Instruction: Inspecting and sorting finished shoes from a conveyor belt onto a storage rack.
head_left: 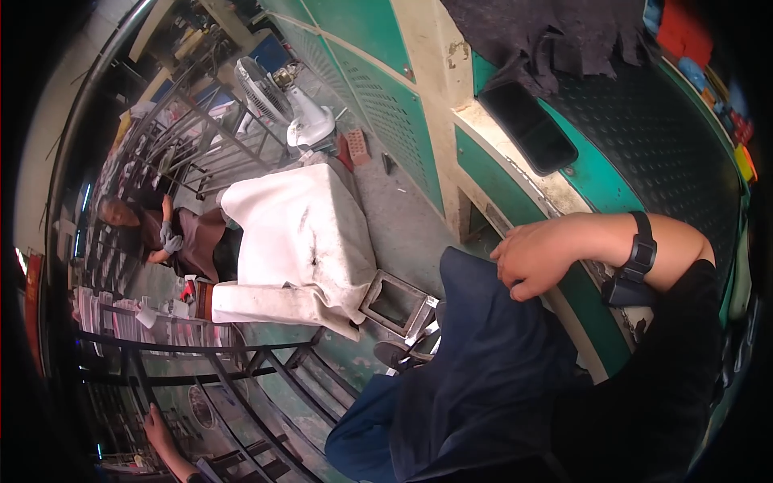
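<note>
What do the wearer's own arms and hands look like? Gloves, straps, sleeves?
The left hand and right hand are ungloved. Right forearm: black strap with a dark, boxy unit, then a black sleeve from about the elbow. Left sleeve: too little shows to describe.

L head cam, fisheye, facing dn

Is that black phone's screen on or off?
Looks off: the black phone shows a plain dark face, with nothing lit on it.
</note>
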Available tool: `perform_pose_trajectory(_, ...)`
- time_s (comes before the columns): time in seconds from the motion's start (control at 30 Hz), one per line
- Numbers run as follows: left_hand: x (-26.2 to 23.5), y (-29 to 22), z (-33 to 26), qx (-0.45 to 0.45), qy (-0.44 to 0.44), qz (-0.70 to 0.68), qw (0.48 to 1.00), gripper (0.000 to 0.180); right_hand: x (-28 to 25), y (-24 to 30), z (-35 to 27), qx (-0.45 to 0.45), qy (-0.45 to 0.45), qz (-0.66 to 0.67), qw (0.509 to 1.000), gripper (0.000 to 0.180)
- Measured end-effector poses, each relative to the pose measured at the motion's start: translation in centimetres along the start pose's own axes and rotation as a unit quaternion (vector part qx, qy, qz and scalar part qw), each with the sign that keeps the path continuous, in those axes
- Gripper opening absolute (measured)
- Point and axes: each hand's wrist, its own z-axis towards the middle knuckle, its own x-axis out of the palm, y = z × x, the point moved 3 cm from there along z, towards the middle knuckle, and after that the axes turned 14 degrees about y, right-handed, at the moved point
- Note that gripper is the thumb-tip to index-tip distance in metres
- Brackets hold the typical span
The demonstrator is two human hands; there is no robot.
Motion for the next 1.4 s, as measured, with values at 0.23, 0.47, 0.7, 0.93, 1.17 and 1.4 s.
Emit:
perform_pose_trajectory(0.23,0.1,4.0,0.9,0.089,-0.291,0.029,0.952,0.072,-0.5,1.3,-1.1,-0.019,-0.047,0.033,0.998,0.043)
perform_pose_trajectory(0.47,-0.1,3.4,0.8,0.072,-0.111,0.006,0.991,0.072,-0.7,1.0,-0.6,-0.007,0.015,0.019,1.000,0.046)
perform_pose_trajectory(0.7,0.9,0.7,-1.4,0.047,-0.106,-0.020,0.993,0.072,-0.9,1.3,-0.9,-0.022,-0.035,0.023,0.999,0.048)
perform_pose_trajectory(0.93,1.1,1.4,-1.6,0.046,-0.121,-0.064,0.989,0.067,-0.8,1.1,-0.7,-0.029,-0.034,0.022,0.999,0.050)
perform_pose_trajectory(1.17,1.0,0.9,-1.8,0.045,-0.111,-0.040,0.992,0.066,-0.6,1.1,-0.8,-0.033,-0.048,0.020,0.998,0.051)
perform_pose_trajectory(1.4,1.4,-0.9,-2.7,0.018,-0.080,-0.076,0.994,0.072,-0.8,1.1,-0.7,-0.022,-0.039,0.036,0.998,0.053)
